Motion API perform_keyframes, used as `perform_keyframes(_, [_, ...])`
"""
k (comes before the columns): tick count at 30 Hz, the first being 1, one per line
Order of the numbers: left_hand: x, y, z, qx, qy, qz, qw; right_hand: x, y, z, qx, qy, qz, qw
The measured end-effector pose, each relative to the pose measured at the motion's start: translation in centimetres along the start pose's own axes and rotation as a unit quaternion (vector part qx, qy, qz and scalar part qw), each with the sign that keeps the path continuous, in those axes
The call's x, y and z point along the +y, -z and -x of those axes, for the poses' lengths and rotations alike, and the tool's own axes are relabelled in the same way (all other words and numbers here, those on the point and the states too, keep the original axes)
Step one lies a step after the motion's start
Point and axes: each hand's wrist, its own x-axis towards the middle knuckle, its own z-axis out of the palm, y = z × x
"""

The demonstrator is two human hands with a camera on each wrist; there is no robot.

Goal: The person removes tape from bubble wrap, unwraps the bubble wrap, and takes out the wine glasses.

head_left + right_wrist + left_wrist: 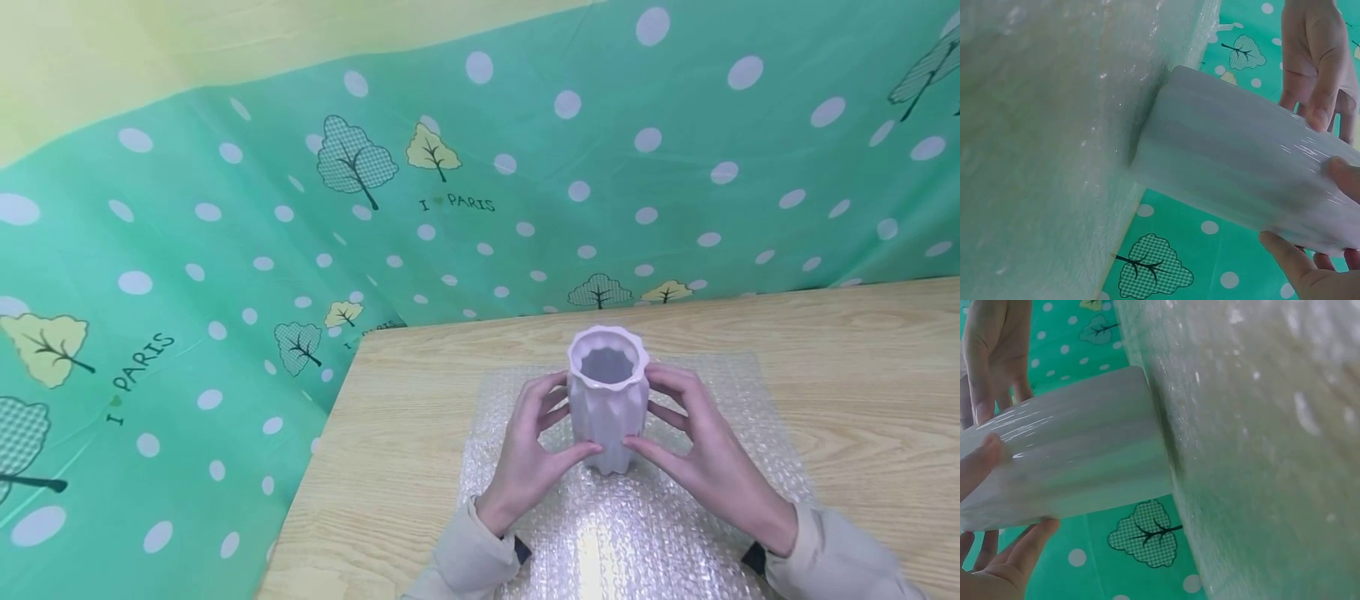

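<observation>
A white vase [609,417] with a scalloped rim and fluted sides stands upright, its mouth facing up. Its base meets the sheet of bubble wrap [637,542], or nearly so. My left hand [528,450] holds the vase from the left, thumb on the near side and fingers around the flank. From the right, my right hand [708,458] grips it in the same way, the two thumbs close together at the front. Both wrist views show the glossy lower body of the vase [1079,450] between the hands.
The bubble wrap lies flat on a wood-grain table [390,467]. Behind and to the left hangs a green cloth [517,192] with white dots and printed trees. The table's left edge runs beside that cloth.
</observation>
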Motion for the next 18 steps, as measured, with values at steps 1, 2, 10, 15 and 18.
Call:
perform_keyframes(1, [-0.03, -0.02, 0.0, 0.0, 0.001, 0.001, 1.0, 0.03, -0.01, 0.03, -0.001, -0.002, 0.0, 1.0])
perform_keyframes(2, [-0.07, -0.04, 0.01, -0.001, 0.003, 0.001, 1.0, 0.06, -0.02, 0.06, -0.002, -0.004, 0.0, 1.0])
perform_keyframes(10, [-0.46, -0.07, 0.1, 0.0, -0.001, -0.006, 1.0, 0.24, -0.07, 0.12, -0.008, -0.012, 0.005, 1.0])
perform_keyframes(15, [-0.62, -0.01, 0.1, 0.0, 0.004, -0.002, 1.0, 0.24, -0.06, 0.05, -0.013, -0.007, 0.006, 1.0])
perform_keyframes(18, [-0.57, 0.06, 0.14, 0.0, 0.01, -0.006, 0.9999, 0.22, -0.07, 0.01, -0.017, -0.006, 0.008, 1.0])
